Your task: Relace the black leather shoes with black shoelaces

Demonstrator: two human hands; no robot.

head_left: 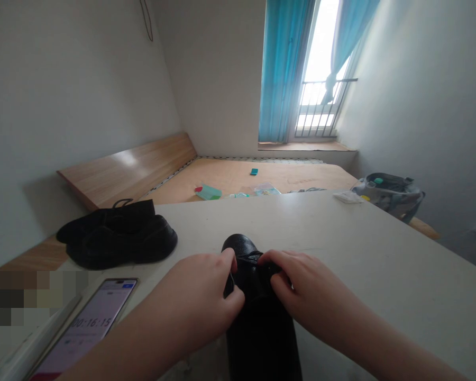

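Handling shoe (259, 323) on white table (381, 264), curtained window (321, 63) beyond

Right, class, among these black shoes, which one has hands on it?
The shoe held between the left hand and right hand; the other black shoes lie further left, with no hand on them.

A white table (373, 248) holds black leather shoes (117, 238) and a smartphone (85, 328).

A home bedroom with wooden bed base (246, 177), blue curtains (281, 69).
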